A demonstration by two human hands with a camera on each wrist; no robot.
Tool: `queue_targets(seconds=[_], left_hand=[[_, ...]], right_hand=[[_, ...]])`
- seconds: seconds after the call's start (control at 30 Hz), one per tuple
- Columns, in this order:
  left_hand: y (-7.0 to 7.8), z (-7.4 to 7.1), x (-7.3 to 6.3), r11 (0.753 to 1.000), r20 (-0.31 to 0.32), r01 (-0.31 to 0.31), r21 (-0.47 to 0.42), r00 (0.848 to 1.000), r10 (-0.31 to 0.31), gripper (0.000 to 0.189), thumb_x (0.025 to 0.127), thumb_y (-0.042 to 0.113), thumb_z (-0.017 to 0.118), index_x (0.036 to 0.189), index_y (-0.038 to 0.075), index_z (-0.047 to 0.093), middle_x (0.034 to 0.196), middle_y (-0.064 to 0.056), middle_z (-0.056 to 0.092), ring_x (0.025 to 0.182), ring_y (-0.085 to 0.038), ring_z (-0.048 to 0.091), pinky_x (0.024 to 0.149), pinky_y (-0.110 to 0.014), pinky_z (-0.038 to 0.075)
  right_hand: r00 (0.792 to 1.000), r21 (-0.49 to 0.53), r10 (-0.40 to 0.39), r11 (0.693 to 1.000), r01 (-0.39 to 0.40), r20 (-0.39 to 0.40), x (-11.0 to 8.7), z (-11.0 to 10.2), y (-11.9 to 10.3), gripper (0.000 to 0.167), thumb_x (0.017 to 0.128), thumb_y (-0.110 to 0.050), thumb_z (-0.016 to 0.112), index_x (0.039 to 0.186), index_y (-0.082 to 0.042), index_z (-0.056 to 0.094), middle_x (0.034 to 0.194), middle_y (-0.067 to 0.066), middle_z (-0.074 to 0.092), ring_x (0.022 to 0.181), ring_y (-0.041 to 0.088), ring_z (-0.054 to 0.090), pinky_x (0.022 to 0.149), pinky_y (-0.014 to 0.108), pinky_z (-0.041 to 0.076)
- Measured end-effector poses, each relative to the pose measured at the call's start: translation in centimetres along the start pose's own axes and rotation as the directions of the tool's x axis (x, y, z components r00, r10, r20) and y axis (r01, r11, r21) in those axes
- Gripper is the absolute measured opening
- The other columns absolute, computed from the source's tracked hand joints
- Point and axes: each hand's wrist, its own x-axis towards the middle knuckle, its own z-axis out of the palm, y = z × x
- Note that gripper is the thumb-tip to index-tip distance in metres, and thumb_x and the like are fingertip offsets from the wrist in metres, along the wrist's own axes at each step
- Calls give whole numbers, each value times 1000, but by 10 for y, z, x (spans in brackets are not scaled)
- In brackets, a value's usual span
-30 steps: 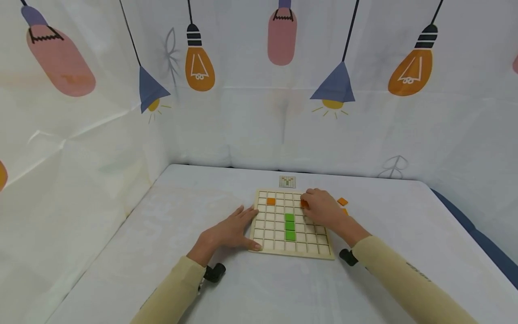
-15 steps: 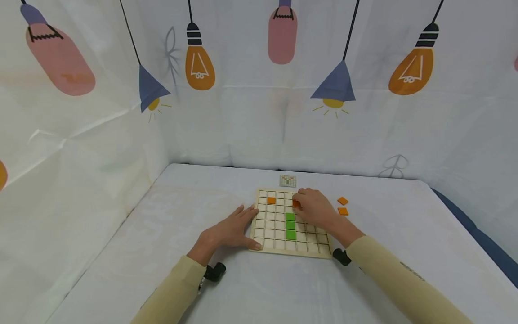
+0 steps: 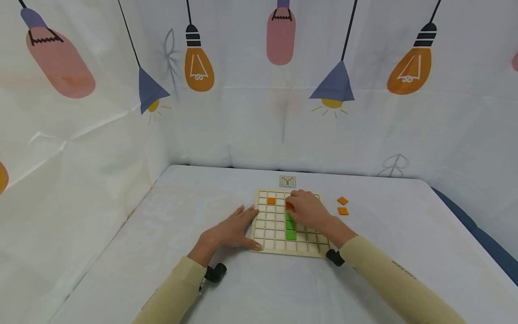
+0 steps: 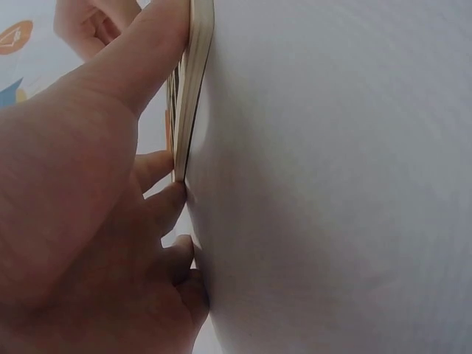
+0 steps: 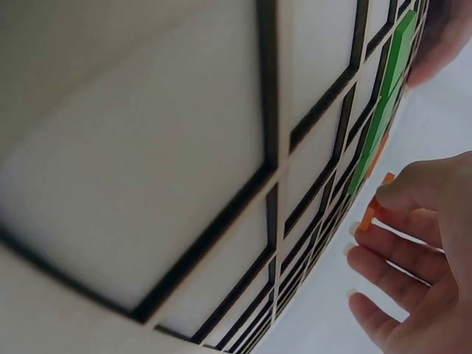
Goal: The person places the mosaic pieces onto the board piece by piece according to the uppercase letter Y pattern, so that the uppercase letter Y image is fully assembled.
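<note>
A square wooden grid board (image 3: pixel 269 234) lies on the white table. My left hand (image 3: pixel 230 229) rests along its left side with fingers spread, the thumb on the near left corner. Above the board, my right hand (image 3: pixel 310 212) pinches an orange square tile (image 5: pixel 368 217) between thumb and fingers, just beyond a column of green tiles (image 3: pixel 290 235). The right wrist view shows that tile slightly apart from the grid surface. Another orange tile (image 3: pixel 271 201) sits in a cell at the upper left of the board. Part of the board's right side is hidden under my right hand.
Two loose orange tiles, one farther back (image 3: pixel 342 200) and one nearer (image 3: pixel 343 211), lie on the table right of the board. A small card (image 3: pixel 288 181) with a printed grid pattern lies behind it. White sheets printed with lamps hang at the back and left.
My right hand has moved left across the board with the orange tile, from right of the green column to just beyond its far end. My left hand has stayed in place.
</note>
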Motion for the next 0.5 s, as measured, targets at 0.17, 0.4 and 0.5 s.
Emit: queue_targets(seconds=[0.17, 0.4, 0.5], left_hand=[[1, 0, 0, 1000, 2, 1, 0, 1000, -1, 107, 76, 63, 77, 159, 22, 24, 168, 3, 17, 157, -29, 5, 123, -53, 24], [4, -2, -1, 1000, 10, 13, -3, 1000, -13, 107, 76, 64, 76, 160, 22, 23, 168, 4, 17, 157, -28, 4, 124, -52, 23], [4, -2, -1, 1000, 11, 15, -1, 1000, -15, 107, 76, 64, 76, 160, 22, 23, 168, 4, 16, 157, -28, 4, 124, -52, 23]], right_hand=[[1000, 19, 0, 1000, -1, 25, 3, 1, -4, 12, 92, -14, 69, 102, -10, 73, 94, 3, 66, 84, 19, 58, 76, 34, 53], [998, 23, 6, 1000, -7, 63, 9, 3, -9, 13, 93, -14, 67, 104, -10, 73, 96, 3, 65, 86, 19, 58, 76, 34, 53], [998, 22, 3, 1000, -5, 68, 11, 3, -10, 13, 93, -13, 67, 104, -9, 73, 96, 4, 64, 87, 20, 58, 76, 34, 53]])
